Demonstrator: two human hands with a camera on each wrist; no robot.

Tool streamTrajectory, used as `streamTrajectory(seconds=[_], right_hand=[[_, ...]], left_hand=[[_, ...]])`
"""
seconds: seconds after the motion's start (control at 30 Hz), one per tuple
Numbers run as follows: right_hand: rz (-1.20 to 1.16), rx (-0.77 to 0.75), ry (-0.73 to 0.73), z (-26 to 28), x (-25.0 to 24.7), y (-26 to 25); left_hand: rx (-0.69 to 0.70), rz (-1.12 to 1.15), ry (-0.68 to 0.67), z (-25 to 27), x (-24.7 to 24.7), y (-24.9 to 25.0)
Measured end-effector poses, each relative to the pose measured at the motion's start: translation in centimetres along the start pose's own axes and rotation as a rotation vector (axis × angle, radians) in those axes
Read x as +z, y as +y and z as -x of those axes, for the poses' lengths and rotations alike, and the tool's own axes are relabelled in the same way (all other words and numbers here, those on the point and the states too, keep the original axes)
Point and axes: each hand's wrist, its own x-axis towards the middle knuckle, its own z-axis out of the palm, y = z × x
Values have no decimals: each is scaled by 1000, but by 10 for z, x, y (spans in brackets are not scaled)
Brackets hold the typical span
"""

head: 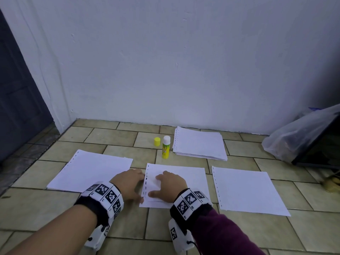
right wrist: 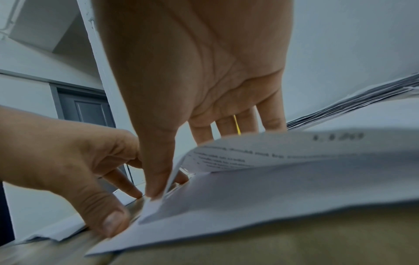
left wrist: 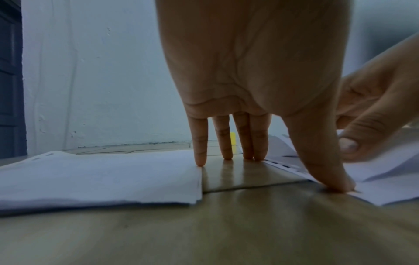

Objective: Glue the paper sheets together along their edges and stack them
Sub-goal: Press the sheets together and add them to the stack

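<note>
Three lots of white punched paper lie in a row on the tiled floor: a left sheet point(head: 92, 170), the middle sheets point(head: 185, 175) and a right sheet point(head: 246, 190). My left hand point(head: 128, 183) rests on the floor between the left and middle lots, its fingers point(left wrist: 223, 143) straight and its thumb point(left wrist: 326, 170) pressing the middle lot's near-left corner. My right hand point(head: 168, 184) lies on the middle lot. Its thumb point(right wrist: 158, 170) lifts the top sheet point(right wrist: 283, 148) at the left edge, with the fingers above the sheet and printed text showing underneath. A yellow glue stick point(head: 166, 148) stands uncapped behind, its cap point(head: 157, 141) beside it.
A thick stack of paper point(head: 200, 144) lies at the back by the white wall point(head: 184, 70). A plastic bag point(head: 298, 137) leans on a dark frame at the right. A dark door point(head: 16, 98) stands at the left.
</note>
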Motion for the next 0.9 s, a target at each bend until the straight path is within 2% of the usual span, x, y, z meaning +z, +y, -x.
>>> streamTrajectory(seconds=[0.5, 0.77, 0.9], right_hand=[[-2, -7, -70, -3, -6, 1], [45, 1, -30, -2, -5, 0], [86, -1, -18, -2, -5, -3]], left_hand=[[-15, -96, -53, -3, -10, 6], [-52, -35, -52, -1, -8, 8], [-59, -12, -105, -2, -12, 7]])
